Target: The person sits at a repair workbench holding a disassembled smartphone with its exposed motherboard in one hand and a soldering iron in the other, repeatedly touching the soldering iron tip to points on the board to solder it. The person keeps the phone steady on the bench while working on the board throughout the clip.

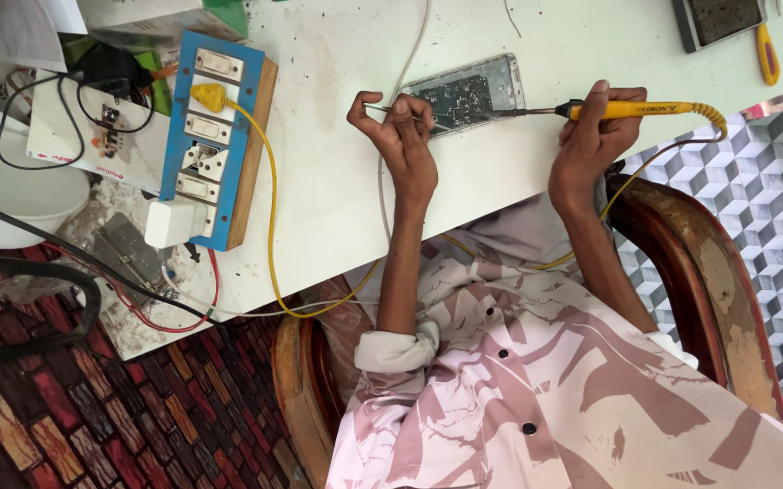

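Note:
An opened phone (468, 91) with its dark circuit board exposed lies on the white table (337, 181). My left hand (402, 140) pinches thin metal tweezers (390, 111), whose tips point at the phone's left edge. My right hand (595, 136) grips a yellow-handled soldering iron (645, 110). Its metal tip rests over the phone's right side. The iron's yellow cord (272, 217) runs under my arms and across the table.
A blue-faced wooden switchboard (203, 136) at the left holds a yellow plug (207, 96) and a white adapter (172, 223). Black and red wires trail off the left edge. A dark device (717, 20) and a yellow cutter (767, 52) lie top right. Wooden chair arms (699, 263) flank my body.

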Tool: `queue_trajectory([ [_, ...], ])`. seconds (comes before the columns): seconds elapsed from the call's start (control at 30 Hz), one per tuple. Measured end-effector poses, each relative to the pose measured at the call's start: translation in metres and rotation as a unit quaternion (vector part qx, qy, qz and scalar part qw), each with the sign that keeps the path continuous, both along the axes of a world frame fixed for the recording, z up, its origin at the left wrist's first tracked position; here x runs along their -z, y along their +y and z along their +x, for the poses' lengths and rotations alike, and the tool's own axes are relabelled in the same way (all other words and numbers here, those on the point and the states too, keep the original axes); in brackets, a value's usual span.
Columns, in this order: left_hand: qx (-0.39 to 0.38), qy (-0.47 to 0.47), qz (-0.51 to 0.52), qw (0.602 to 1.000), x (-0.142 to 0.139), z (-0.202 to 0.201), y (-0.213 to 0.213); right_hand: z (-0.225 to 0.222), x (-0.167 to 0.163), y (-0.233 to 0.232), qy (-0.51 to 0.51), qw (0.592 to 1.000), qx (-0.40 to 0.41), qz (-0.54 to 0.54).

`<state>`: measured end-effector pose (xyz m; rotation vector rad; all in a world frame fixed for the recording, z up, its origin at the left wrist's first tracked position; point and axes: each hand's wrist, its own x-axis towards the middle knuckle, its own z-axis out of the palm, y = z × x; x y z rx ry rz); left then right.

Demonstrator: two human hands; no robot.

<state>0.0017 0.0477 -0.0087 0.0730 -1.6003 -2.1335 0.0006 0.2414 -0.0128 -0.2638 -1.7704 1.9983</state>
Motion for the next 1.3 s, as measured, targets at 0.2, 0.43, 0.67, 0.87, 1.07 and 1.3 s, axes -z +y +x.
queue_trajectory([
  [0.2,-0.013,0.010,0.003,1.000,0.001,0.000,-0.003,-0.002,-0.002,-0.003,-0.008,1.000,-0.006,-0.001],
  [0.43,-0.005,-0.004,0.001,1.000,0.000,-0.004,-0.006,-0.007,-0.001,-0.005,0.001,1.000,-0.018,-0.013],
  [0.67,-0.020,0.024,0.014,0.999,-0.001,-0.009,-0.006,-0.011,-0.001,-0.007,0.009,1.000,-0.020,-0.002],
  [0.87,-0.007,0.025,0.017,1.000,-0.001,-0.010,-0.006,-0.015,0.001,-0.006,0.021,0.999,-0.028,-0.006],
  [1.07,-0.018,0.027,0.008,0.999,0.000,-0.010,-0.005,-0.015,0.003,-0.004,0.027,1.000,-0.015,-0.007],
  [1.3,-0.014,0.038,-0.006,0.999,-0.001,-0.009,-0.003,-0.013,0.001,-0.003,0.020,0.999,-0.025,0.022],
])
